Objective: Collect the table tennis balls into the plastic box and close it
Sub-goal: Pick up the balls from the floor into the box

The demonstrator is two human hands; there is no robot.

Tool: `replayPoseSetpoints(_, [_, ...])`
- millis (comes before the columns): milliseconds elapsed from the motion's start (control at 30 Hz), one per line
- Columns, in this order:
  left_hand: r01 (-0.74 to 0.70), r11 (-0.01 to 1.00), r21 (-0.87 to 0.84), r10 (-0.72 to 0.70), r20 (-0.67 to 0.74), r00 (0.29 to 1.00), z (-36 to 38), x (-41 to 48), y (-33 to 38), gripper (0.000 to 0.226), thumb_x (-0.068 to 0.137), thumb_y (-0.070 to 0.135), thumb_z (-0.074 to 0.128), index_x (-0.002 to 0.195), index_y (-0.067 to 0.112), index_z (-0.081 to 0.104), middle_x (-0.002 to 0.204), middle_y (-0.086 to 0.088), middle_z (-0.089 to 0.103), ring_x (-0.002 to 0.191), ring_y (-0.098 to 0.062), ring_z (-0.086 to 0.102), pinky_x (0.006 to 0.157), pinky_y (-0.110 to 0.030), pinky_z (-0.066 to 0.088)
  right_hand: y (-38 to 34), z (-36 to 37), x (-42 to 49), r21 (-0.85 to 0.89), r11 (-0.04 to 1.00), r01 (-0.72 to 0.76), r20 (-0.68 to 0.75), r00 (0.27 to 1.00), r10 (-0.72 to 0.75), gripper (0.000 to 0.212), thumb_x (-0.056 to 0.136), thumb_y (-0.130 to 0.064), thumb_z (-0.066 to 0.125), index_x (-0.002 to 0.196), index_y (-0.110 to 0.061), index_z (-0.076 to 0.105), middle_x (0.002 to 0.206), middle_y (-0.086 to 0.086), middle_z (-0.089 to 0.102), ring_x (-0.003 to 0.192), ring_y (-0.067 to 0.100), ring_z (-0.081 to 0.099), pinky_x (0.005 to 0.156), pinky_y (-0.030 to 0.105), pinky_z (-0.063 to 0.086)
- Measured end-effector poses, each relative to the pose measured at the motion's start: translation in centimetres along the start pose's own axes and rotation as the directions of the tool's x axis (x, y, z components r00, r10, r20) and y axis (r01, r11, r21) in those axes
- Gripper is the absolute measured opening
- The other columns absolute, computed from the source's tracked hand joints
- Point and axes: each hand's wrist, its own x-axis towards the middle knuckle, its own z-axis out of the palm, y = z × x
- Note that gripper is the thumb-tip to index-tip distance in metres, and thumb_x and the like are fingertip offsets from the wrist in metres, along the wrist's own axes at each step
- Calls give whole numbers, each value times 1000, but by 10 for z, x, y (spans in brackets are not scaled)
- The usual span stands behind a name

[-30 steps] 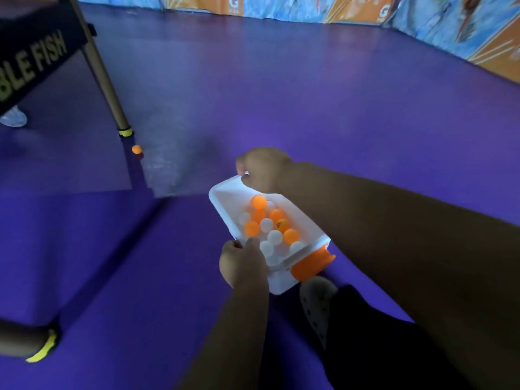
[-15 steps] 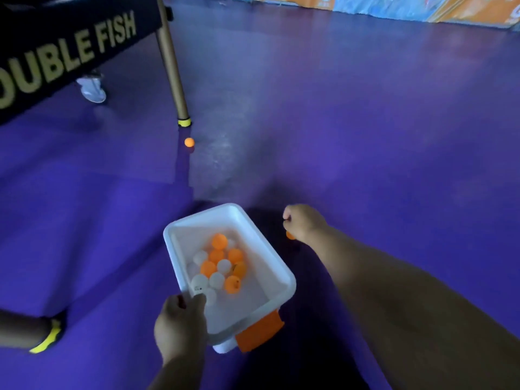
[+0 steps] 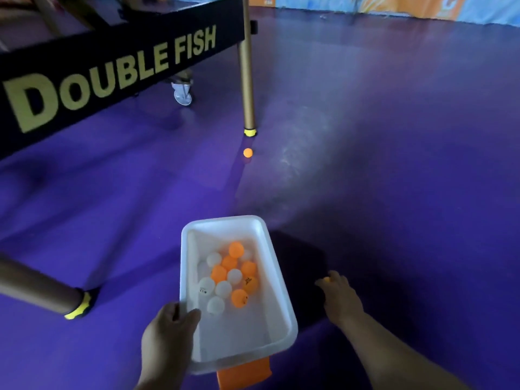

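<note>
Head view shows the left hand (image 3: 168, 330) clamped on the near left rim of the plastic box (image 3: 281, 291), thumb hooked inside, with white and orange balls (image 3: 228, 277) pooled in it. The right hand (image 3: 339, 295) hangs just right of the box, fingers curled around a small orange ball (image 3: 326, 280). The box's long axis runs away from the person, so the drop is a short move leftward. A stray ball (image 3: 248, 152) lies well ahead, near the table leg (image 3: 246, 80).
</note>
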Motion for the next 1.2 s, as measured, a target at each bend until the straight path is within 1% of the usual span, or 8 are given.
replayPoseSetpoints(167, [-62, 997, 51, 62, 1, 998, 17, -1, 5, 18, 66, 36, 65, 70, 24, 52, 61, 6, 53, 69, -28, 52, 61, -34, 34, 12, -10, -1, 287, 953, 99, -276, 961, -16, 32, 87, -15, 59, 119, -17, 58, 114, 4, 53, 107, 22, 50, 80, 28, 44])
replayPoseSetpoints(267, [-90, 991, 98, 88, 21, 996, 36, 7, 12, 24, 70, 36, 62, 80, 15, 59, 65, -1, 57, 71, -29, 55, 59, -33, 33, -6, -49, -4, 519, 803, 292, -558, 828, 59, 32, 78, -22, 72, 108, -16, 62, 103, 1, 61, 91, 17, 59, 72, 30, 50])
replayPoseSetpoints(333, [-111, 988, 111, 108, 28, 994, 50, 10, 21, 29, 71, 35, 62, 86, 10, 63, 72, -5, 60, 72, -26, 53, 61, -32, 33, -22, -72, -10, 468, 758, 455, -673, 739, -28, 31, 75, -27, 73, 103, -21, 60, 96, -1, 62, 79, 15, 59, 63, 30, 51])
replayPoseSetpoints(533, [-131, 985, 111, 122, 79, 989, 90, 14, 55, 10, 83, 16, 64, 87, 6, 64, 73, -6, 61, 72, -26, 53, 58, -32, 35, -36, -97, -7, 308, 804, 508, -483, 812, -328, 44, 79, -41, 68, 116, -22, 55, 109, -2, 61, 96, 19, 59, 71, 38, 53])
replayPoseSetpoints(700, [-184, 978, 93, 169, 151, 974, 101, 28, 103, 12, 83, 20, 61, 80, 8, 60, 70, -6, 60, 61, -17, 50, 53, -26, 35, -8, -126, 11, 305, 860, 410, -551, 812, -191, 31, 79, -33, 60, 106, -18, 62, 102, 1, 61, 95, 21, 56, 71, 35, 50])
replayPoseSetpoints(833, [-271, 955, 124, 246, 184, 952, 100, 48, 163, 37, 70, 36, 54, 71, 0, 50, 60, -8, 48, 57, -23, 41, 49, -31, 29, 12, -159, 21, 155, 942, 297, -622, 771, -141, 28, 71, -23, 59, 98, -14, 64, 108, 9, 60, 93, 28, 55, 78, 37, 50])
replayPoseSetpoints(1033, [-326, 934, 150, 281, 260, 924, 94, 58, 268, 19, 83, 21, 60, 71, 9, 51, 64, -3, 49, 67, -24, 46, 53, -30, 33, 20, -233, 19, 509, 859, 55, -371, 915, 161, 48, 84, -22, 53, 130, -27, 44, 125, 3, 44, 106, 24, 54, 84, 36, 48])
replayPoseSetpoints(1200, [-401, 899, 174, 336, 314, 888, 88, 72, 316, 32, 84, 21, 62, 61, 17, 41, 61, 4, 43, 65, -20, 43, 51, -28, 30, 16, -276, 29, 615, 786, 54, -380, 894, 236, 43, 88, -9, 47, 130, -18, 49, 118, 12, 58, 104, 25, 57, 84, 28, 41])
